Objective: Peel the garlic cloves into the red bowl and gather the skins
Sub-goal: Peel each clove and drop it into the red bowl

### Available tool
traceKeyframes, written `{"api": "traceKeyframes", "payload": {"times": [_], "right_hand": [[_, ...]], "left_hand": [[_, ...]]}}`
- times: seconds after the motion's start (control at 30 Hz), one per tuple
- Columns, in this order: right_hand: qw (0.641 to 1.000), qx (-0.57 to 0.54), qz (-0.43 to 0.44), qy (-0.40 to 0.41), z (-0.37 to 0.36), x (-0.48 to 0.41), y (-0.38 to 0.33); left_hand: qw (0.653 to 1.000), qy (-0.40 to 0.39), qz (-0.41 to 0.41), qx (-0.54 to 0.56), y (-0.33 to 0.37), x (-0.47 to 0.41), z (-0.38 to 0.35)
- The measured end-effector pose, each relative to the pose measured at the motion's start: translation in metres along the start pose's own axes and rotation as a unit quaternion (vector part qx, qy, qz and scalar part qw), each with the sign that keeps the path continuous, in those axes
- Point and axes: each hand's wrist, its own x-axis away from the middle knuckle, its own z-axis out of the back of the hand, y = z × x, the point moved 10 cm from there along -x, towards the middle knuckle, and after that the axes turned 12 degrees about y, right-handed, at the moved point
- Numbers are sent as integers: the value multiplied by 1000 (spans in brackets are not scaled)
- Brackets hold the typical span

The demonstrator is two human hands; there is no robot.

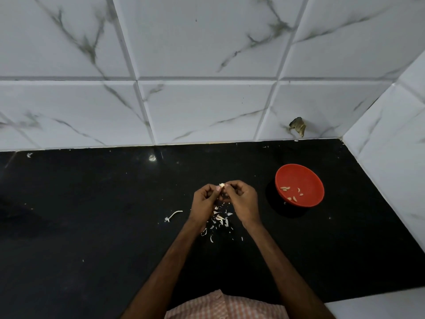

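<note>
Currently, head view only. Both hands meet over the black counter (92, 203), a little right of frame centre. The garlic clove (222, 185) sits at 12 o'clock of the joined hands, pinched between the fingertips of the left hand (204, 199) and the right hand (241, 199). Only a small pale end shows above the fingers (232, 183). Both sets of fingers curl in narrow around it; whether a nail is under the skin cannot be told.

Handling estimate: the clove is light, small and firm. Bare flesh is probably slick and a little sticky, so a hard pinch could shoot it out. The skin is papery and brittle and tears off in flakes. Best hold: one hand steadies the body by its flanks while the other picks at a tip end, where the skin lifts.

Skins (219, 218) lie scattered on the counter at 6 o'clock of the hands, loose, not gathered. A dry stem piece (174, 214) lies at 8 o'clock, apart from them. The red bowl (299, 173) stands at 3 o'clock of the hands, near but not touching, with several peeled cloves (285, 188) inside. Judgement: peeling partway done, gathering not begun.
</note>
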Motion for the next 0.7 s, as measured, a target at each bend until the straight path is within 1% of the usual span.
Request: {"api": "traceKeyframes", "payload": {"times": [0.1,0.2,0.5,0.6,0.7], "right_hand": [[1000,7,22,-11,-2,1,-7],[999,19,44,-9,-2,0,-11],[996,-33,31,-72,-2,-1,-18],[998,-14,36,-57,0,0,-20],[998,23,35,-38,2,-3,-20]], "left_hand": [[1000,17,10,13,-1,0,1],[1000,8,28,6,-7,-1,1],[995,-32,85,44,-10,3,-2],[993,-38,96,52,-11,4,-4],[997,-27,65,17,-6,4,-4]]}}
